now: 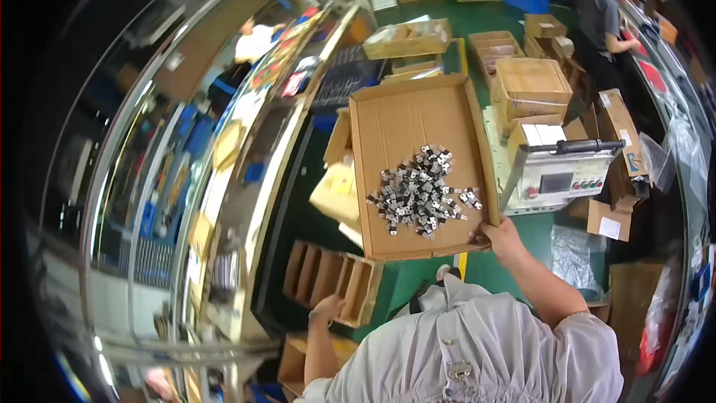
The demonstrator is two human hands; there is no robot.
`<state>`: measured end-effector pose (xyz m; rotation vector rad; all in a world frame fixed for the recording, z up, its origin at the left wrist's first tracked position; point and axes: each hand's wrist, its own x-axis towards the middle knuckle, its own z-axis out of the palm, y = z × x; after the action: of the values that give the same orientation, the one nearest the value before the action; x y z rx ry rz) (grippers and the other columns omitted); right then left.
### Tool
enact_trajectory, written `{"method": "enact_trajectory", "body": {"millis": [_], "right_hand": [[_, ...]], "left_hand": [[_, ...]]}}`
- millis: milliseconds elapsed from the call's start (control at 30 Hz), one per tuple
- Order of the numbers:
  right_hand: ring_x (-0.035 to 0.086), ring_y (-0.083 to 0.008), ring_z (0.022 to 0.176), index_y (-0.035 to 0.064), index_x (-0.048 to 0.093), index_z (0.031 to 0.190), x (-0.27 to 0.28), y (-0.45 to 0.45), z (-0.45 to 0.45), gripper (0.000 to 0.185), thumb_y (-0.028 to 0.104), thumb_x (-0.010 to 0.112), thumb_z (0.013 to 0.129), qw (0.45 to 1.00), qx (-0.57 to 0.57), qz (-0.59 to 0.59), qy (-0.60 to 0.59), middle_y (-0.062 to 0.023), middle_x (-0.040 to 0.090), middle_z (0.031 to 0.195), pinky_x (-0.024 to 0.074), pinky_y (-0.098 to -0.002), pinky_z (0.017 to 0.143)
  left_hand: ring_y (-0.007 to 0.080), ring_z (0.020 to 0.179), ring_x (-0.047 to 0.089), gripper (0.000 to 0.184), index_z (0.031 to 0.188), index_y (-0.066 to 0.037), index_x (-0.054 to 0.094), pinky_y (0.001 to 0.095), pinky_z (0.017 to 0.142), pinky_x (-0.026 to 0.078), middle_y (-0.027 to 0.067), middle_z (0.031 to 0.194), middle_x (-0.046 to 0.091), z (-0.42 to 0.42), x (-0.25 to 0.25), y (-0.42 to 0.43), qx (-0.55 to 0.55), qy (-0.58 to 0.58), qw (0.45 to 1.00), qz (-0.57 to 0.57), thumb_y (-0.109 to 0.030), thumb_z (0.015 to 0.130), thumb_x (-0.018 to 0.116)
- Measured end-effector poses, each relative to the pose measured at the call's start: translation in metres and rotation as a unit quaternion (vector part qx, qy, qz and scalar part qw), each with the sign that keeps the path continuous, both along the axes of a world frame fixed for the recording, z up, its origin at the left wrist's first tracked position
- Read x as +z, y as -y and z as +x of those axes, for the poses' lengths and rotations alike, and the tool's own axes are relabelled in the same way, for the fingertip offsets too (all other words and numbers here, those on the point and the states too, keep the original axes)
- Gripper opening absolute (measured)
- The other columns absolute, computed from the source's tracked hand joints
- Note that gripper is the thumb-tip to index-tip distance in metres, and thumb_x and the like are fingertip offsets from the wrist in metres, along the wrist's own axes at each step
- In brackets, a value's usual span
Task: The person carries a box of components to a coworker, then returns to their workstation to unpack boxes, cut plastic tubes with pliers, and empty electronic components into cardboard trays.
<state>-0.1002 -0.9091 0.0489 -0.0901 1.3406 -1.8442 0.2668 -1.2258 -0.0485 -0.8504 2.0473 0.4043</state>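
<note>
The right hand [504, 243] has its grip closed on the near right corner of the cardboard tray [410, 116], with small metal-and-black parts [421, 190] heaped in its near half. The left hand [327, 310] is at the divided box [322, 272], near left; its grip cannot be determined. The step in hand appears to be tray handling, and any move calls for keeping the tray level.

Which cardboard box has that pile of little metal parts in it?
The large shallow tray, gripped at a corner by the right hand; the divided box at the left hand shows none.
</note>
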Motion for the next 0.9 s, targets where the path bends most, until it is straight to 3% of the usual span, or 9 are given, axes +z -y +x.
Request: {"method": "enact_trajectory", "body": {"millis": [33, 67, 100, 167, 233, 300, 600, 800, 900], "right_hand": [[0.056, -0.0173, 0.06, -0.0026, 0.044, 0.091, -0.003, 0.005, -0.01, 0.017, -0.001, 0.042, 0.074, 0.998, -0.045, -0.025, 0.025, -0.0099, 0.055, 0.071, 0.0468, -0.0256, 0.054], [0.056, -0.0162, 0.057, -0.001, 0.044, 0.09, -0.002, 0.008, -0.025, 0.016, 0.0, 0.041, 0.074, 0.997, -0.07, -0.001, 0.025, -0.0079, 0.055, 0.07, 0.046, -0.0247, 0.05], [0.057, -0.0138, 0.056, 0.0027, 0.049, 0.085, 0.014, 0.007, -0.039, 0.012, 0.007, 0.045, 0.074, 0.995, -0.07, 0.071, -0.009, -0.005, 0.056, 0.064, 0.0394, -0.022, 0.039], [0.055, -0.0122, 0.055, 0.0033, 0.049, 0.084, 0.017, -0.003, -0.064, 0.011, 0.008, 0.045, 0.074, 0.988, -0.118, 0.095, -0.001, -0.003, 0.056, 0.063, 0.0388, -0.0211, 0.039], [0.054, -0.0122, 0.053, 0.0023, 0.05, 0.083, 0.014, -0.009, -0.111, 0.011, 0.008, 0.045, 0.074, 0.979, -0.168, 0.109, -0.028, -0.0034, 0.055, 0.063, 0.0389, -0.0214, 0.04], [0.052, -0.0124, 0.052, 0.0019, 0.05, 0.084, 0.003, -0.011, -0.148, 0.012, 0.007, 0.045, 0.074, 0.968, -0.215, 0.12, -0.035, -0.0039, 0.054, 0.063, 0.0388, -0.0218, 0.041], [0.052, -0.015, 0.052, -0.0001, 0.049, 0.084, -0.027, 0.006, -0.278, 0.015, 0.004, 0.04, 0.073, 0.942, -0.29, 0.163, -0.045, -0.0068, 0.052, 0.066, 0.0465, -0.0259, 0.043], [0.054, -0.0147, 0.056, -0.0009, 0.049, 0.084, -0.065, 0.058, -0.388, 0.013, 0.005, 0.041, 0.074, 0.949, -0.284, 0.136, 0.011, -0.0088, 0.054, 0.07, 0.0466, -0.0261, 0.044], [0.052, -0.0146, 0.055, -0.0017, 0.048, 0.083, -0.073, 0.086, -0.457, 0.013, 0.006, 0.044, 0.073, 0.943, -0.295, 0.154, -0.005, -0.0069, 0.05, 0.066, 0.0468, -0.0267, 0.046]], "left_hand": [[0.0343, 0.084, 0.051, 0.031, 0.093, -0.005, 0.055, 0.0396, 0.074, 0.04, 0.0181, 0.09, 0.054, -0.069, 0.045, -0.012, 0.01, -0.219, 0.971, -0.091, -0.029, 0.077, 0.042], [0.0328, 0.086, 0.051, 0.03, 0.092, -0.006, 0.055, 0.0389, 0.075, 0.04, 0.0185, 0.091, 0.054, -0.117, 0.0, 0.031, -0.031, -0.314, 0.947, -0.066, -0.028, 0.077, 0.041], [0.0314, 0.088, 0.051, 0.032, 0.098, -0.006, 0.051, 0.0386, 0.078, 0.038, 0.019, 0.095, 0.053, -0.203, 0.058, 0.014, 0.023, -0.195, 0.978, -0.064, -0.028, 0.078, 0.04], [0.0301, 0.081, 0.053, 0.026, 0.094, -0.006, 0.052, 0.038, 0.072, 0.041, 0.0168, 0.091, 0.055, -0.296, 0.055, 0.026, -0.266, -0.425, 0.865, -0.002, -0.023, 0.077, 0.043], [0.0304, 0.078, 0.054, 0.024, 0.094, -0.006, 0.051, 0.0366, 0.068, 0.042, 0.0162, 0.087, 0.056, -0.429, 0.054, 0.031, -0.039, -0.387, 0.912, 0.133, -0.021, 0.077, 0.045], [0.0301, 0.078, 0.054, 0.025, 0.096, -0.006, 0.05, 0.0358, 0.068, 0.042, 0.0163, 0.084, 0.057, -0.497, 0.084, 0.014, -0.085, -0.412, 0.895, 0.145, -0.021, 0.077, 0.045], [0.0312, 0.081, 0.054, 0.029, 0.093, -0.005, 0.053, 0.0374, 0.071, 0.042, 0.0169, 0.087, 0.057, -0.456, -0.08, 0.145, -0.107, -0.19, 0.974, 0.063, -0.027, 0.076, 0.047], [0.0303, 0.073, 0.054, 0.026, 0.086, -0.004, 0.055, 0.0328, 0.066, 0.043, 0.015, 0.086, 0.055, -0.417, -0.068, 0.247, -0.025, -0.082, 0.996, 0.006, -0.026, 0.077, 0.045], [0.027, 0.079, 0.056, 0.02, 0.085, -0.006, 0.06, 0.0346, 0.066, 0.045, 0.0131, 0.085, 0.059, -0.456, -0.108, 0.305, -0.37, 0.073, 0.922, 0.092, -0.018, 0.07, 0.055]]}}
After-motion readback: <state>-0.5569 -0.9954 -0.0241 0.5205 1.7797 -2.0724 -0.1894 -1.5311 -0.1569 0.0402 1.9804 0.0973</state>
